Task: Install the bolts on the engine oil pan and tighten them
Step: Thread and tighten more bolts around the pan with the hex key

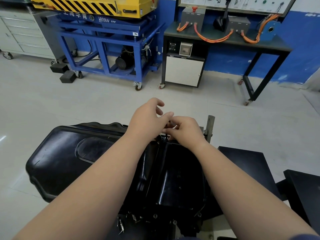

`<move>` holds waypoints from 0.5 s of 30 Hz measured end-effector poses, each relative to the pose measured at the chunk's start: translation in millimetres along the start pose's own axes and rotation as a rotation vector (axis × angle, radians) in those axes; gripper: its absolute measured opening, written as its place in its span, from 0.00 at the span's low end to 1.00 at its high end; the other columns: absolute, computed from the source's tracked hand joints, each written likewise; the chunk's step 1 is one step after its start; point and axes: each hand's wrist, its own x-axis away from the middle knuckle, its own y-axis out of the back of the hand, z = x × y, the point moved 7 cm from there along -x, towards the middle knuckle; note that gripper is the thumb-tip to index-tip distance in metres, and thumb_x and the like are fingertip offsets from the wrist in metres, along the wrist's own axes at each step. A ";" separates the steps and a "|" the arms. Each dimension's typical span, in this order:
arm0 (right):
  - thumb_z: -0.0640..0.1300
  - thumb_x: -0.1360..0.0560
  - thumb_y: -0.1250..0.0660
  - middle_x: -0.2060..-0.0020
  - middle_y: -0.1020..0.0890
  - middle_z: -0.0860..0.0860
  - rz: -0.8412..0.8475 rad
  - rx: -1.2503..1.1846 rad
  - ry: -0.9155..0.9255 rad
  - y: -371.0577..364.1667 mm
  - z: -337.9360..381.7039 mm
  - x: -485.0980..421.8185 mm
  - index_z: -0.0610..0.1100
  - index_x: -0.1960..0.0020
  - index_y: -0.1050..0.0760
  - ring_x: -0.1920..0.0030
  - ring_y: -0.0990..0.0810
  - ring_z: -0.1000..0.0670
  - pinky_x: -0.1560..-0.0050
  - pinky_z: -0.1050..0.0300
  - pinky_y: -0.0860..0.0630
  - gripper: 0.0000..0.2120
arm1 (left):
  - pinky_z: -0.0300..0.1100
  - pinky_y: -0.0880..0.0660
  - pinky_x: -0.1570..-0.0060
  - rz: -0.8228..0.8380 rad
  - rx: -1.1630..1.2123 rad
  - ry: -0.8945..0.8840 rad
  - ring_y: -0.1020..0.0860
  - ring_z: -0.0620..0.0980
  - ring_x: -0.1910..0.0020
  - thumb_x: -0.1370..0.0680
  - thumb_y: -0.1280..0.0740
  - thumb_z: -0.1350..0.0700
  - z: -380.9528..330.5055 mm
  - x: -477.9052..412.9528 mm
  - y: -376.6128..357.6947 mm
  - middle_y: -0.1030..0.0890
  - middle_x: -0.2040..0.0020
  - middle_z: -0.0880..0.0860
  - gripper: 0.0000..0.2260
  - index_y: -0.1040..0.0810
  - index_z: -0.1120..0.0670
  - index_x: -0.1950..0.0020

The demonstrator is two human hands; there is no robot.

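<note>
Two hands meet at the 12 o'clock rim of the black pan [173, 179], which fills the 6 o'clock part of the view. There the right hand [186, 129] curls its fingers [168, 130] in and pinches a small dark bolt [166, 135], upright at that rim. The left hand [147, 118], at its 10 o'clock, holds nothing, its fingers loose and spread; a grey bracket [210, 125] stands at the pan's 1 o'clock.

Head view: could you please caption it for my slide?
Over a black oil pan, left hand meets right hand, which pinches a bolt at the far rim.
</note>
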 end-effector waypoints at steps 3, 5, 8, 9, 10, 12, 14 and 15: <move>0.43 0.33 0.25 0.71 0.26 0.55 -0.060 -0.005 0.004 -1.4 0.2 -1.8 0.39 0.63 0.26 0.67 0.24 0.45 0.62 0.52 0.26 0.11 | 0.41 0.26 0.58 0.032 -0.055 -0.024 0.21 0.48 0.60 0.25 0.33 0.52 -3.0 1.5 -2.3 0.21 0.61 0.45 0.04 0.23 0.50 0.51; 0.43 0.33 0.25 0.71 0.27 0.55 -0.071 -0.003 0.006 -4.0 1.2 -1.9 0.40 0.63 0.28 0.67 0.26 0.47 0.62 0.51 0.26 0.12 | 0.40 0.27 0.58 0.029 -0.088 -0.053 0.21 0.49 0.60 0.25 0.34 0.55 -6.5 2.9 -1.0 0.22 0.66 0.44 0.03 0.22 0.50 0.58; 0.44 0.31 0.26 0.68 0.25 0.54 -0.054 0.016 0.000 -4.8 0.8 -1.5 0.40 0.61 0.27 0.65 0.23 0.44 0.61 0.51 0.26 0.11 | 0.38 0.27 0.59 0.044 -0.087 -0.045 0.20 0.48 0.60 0.25 0.34 0.57 -6.3 3.8 -1.2 0.23 0.68 0.44 0.06 0.22 0.50 0.61; 0.43 0.31 0.26 0.66 0.23 0.53 -0.024 0.012 -0.003 -5.4 0.4 -1.2 0.40 0.59 0.25 0.64 0.21 0.44 0.60 0.52 0.25 0.10 | 0.38 0.26 0.60 0.053 -0.082 -0.040 0.20 0.48 0.60 0.24 0.34 0.57 -6.2 4.2 -1.6 0.22 0.68 0.44 0.06 0.21 0.50 0.61; 0.43 0.29 0.28 0.64 0.22 0.54 0.015 0.008 -0.002 -6.1 0.5 -0.7 0.41 0.57 0.24 0.64 0.19 0.45 0.59 0.52 0.24 0.07 | 0.38 0.25 0.59 0.062 -0.078 -0.037 0.20 0.48 0.60 0.24 0.34 0.57 -6.1 4.4 -2.3 0.21 0.67 0.45 0.06 0.21 0.50 0.61; 0.41 0.26 0.31 0.61 0.19 0.56 0.087 0.014 0.009 -7.4 1.6 1.8 0.46 0.55 0.23 0.64 0.17 0.50 0.56 0.54 0.23 0.02 | 0.42 0.24 0.55 0.076 -0.071 -0.041 0.20 0.49 0.59 0.24 0.34 0.57 -6.3 4.3 -3.2 0.20 0.66 0.47 0.06 0.21 0.51 0.60; 0.38 0.24 0.34 0.61 0.17 0.51 0.110 0.042 0.023 -6.6 2.1 3.7 0.49 0.54 0.22 0.62 0.17 0.51 0.52 0.54 0.23 0.06 | 0.44 0.24 0.53 0.076 -0.071 -0.052 0.20 0.49 0.59 0.24 0.34 0.57 -7.0 3.3 -3.5 0.20 0.65 0.48 0.05 0.21 0.51 0.60; 0.38 0.24 0.34 0.63 0.16 0.49 0.106 0.054 0.028 -5.8 2.4 4.5 0.48 0.54 0.20 0.62 0.17 0.51 0.52 0.55 0.23 0.06 | 0.44 0.24 0.53 0.070 -0.066 -0.056 0.20 0.48 0.60 0.25 0.33 0.57 -7.3 3.2 -3.7 0.20 0.65 0.47 0.04 0.21 0.51 0.59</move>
